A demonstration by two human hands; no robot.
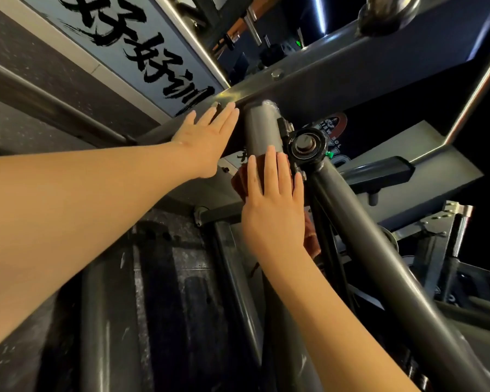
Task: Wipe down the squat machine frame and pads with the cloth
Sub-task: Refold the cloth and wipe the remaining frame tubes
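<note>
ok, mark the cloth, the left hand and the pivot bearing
cloth [238, 181]: head view, exposed brown fold on its left side.
left hand [207, 137]: head view, back of the hand.
pivot bearing [304, 147]: head view, centre of its round face.

Cloth [239, 183] largely hidden beneath right hand [272, 210]; only brown edges show beside the fingers and below the palm. Left forearm [82, 199] cut by the left edge, right forearm [337, 321] by the bottom edge. Logo [335, 124] half covered by bearing [306, 147], text unreadable. Wall lettering [153, 58] cropped at top.
</note>
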